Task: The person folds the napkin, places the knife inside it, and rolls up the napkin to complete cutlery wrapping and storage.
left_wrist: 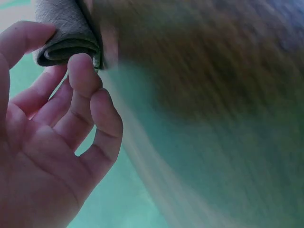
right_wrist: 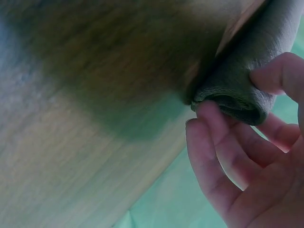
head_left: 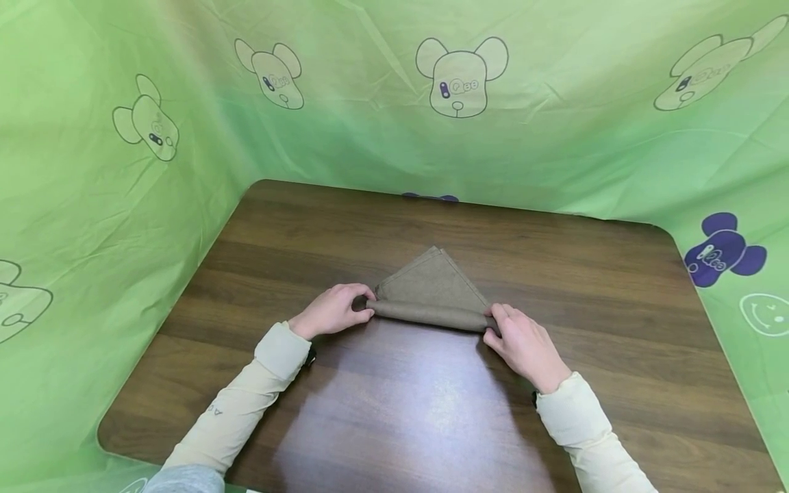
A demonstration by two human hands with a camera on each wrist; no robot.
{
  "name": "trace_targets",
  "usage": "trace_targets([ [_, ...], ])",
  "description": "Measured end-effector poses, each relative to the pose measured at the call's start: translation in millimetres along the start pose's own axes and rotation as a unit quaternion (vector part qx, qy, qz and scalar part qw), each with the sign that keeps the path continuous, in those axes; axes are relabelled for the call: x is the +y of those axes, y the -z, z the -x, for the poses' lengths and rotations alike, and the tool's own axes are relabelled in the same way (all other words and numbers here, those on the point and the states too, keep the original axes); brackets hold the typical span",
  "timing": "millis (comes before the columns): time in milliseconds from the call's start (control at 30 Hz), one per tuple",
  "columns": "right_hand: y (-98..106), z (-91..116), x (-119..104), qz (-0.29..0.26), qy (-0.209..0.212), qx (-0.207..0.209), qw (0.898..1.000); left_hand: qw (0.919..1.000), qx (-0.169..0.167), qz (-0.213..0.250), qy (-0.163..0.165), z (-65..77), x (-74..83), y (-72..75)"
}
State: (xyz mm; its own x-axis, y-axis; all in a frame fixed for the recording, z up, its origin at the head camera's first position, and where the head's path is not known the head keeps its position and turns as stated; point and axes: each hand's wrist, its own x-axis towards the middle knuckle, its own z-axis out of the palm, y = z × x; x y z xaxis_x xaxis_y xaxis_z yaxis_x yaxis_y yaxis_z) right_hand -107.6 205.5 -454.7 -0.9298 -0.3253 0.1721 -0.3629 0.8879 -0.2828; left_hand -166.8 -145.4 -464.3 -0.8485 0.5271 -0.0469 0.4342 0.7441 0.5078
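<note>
A grey-brown cloth [head_left: 434, 279] lies on the table, its far part a flat triangle with the tip pointing away. Along its near side the cloth is rolled into a tube. My left hand [head_left: 335, 309] grips the tube's left end between thumb and fingers. At the right end, my right hand [head_left: 524, 342] holds the tube the same way. Spiral layers show in the open end of the rolled cloth [left_wrist: 71, 47] in the left wrist view. The right wrist view shows the other rolled end [right_wrist: 237, 97], with the thumb on one side and fingertips at its edge.
The brown wood-grain table [head_left: 296, 233] has rounded corners, and light glares off its near middle. A green curtain [head_left: 370, 130] printed with bear heads hangs behind it and along both sides.
</note>
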Motion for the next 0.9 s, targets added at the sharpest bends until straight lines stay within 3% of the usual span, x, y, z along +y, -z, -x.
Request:
trace_targets([
  [367, -1.7, -1.6, 0.3, -0.005, -0.014, 0.007, 1.0, 0.9984, -0.007, 0.05, 0.025, -2.0, -2.8, 0.4],
  [900, -3.5, -2.6, 0.7, -0.006, -0.026, -0.015, 1.0, 0.9967, 0.012, 0.078, 0.021, -4.5, -2.8, -3.3],
])
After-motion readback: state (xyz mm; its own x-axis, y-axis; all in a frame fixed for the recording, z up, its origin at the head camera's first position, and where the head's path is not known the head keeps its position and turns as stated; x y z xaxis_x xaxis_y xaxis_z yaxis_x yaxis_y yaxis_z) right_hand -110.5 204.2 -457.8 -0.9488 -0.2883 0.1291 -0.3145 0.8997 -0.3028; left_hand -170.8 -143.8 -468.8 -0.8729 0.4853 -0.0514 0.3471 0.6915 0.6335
